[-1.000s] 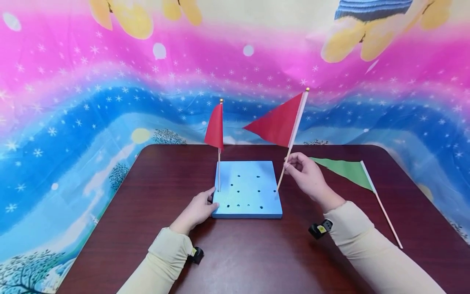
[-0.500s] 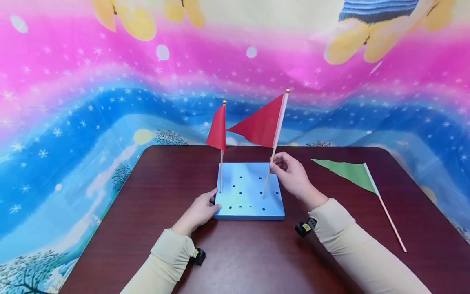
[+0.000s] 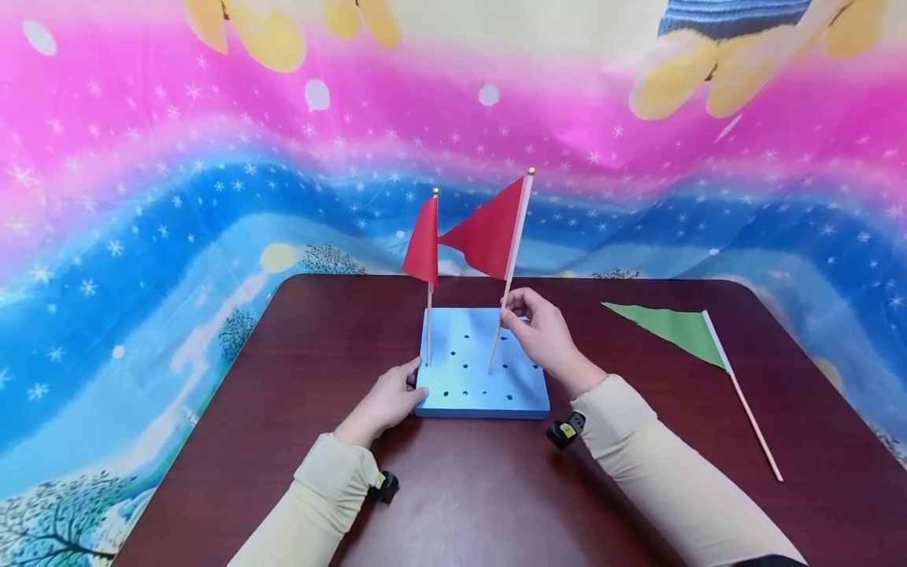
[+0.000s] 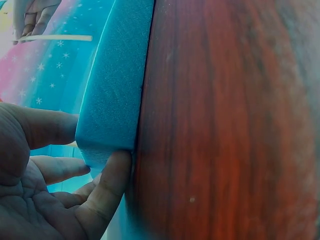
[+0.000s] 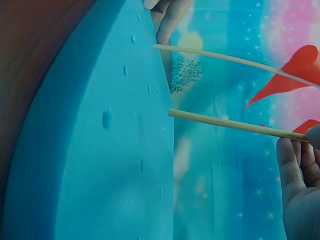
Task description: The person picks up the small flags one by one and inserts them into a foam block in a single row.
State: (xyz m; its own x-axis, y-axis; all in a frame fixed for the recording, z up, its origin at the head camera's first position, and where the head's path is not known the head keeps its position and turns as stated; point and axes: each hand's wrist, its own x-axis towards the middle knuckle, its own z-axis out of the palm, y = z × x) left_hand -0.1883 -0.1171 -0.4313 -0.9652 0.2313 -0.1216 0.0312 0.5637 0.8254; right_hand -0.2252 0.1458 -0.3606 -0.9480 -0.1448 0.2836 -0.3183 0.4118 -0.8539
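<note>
A light blue square board (image 3: 524, 382) with several small holes lies on the table. My left hand (image 3: 385, 400) grips its front left corner; in the left wrist view, thumb and fingers bracket the edge of the board (image 4: 112, 85). A red pennant flag (image 3: 423, 246) stands upright near the board's left side, its stick in a hole. My right hand (image 3: 544, 335) pinches the stick of another red pennant flag (image 3: 489, 232), tilted slightly right over the board. In the right wrist view the lower end of the held stick (image 5: 220, 121) is visible, outside any hole.
A green pennant flag (image 3: 673, 331) with a white stick lies on the brown table (image 3: 319, 339) to the right. Behind the table hangs a colourful patterned cloth (image 3: 212, 181).
My right hand has carried its red flag left, from the board's right edge to over its middle, and the flag is now more upright. The left hand stays at the board's corner.
</note>
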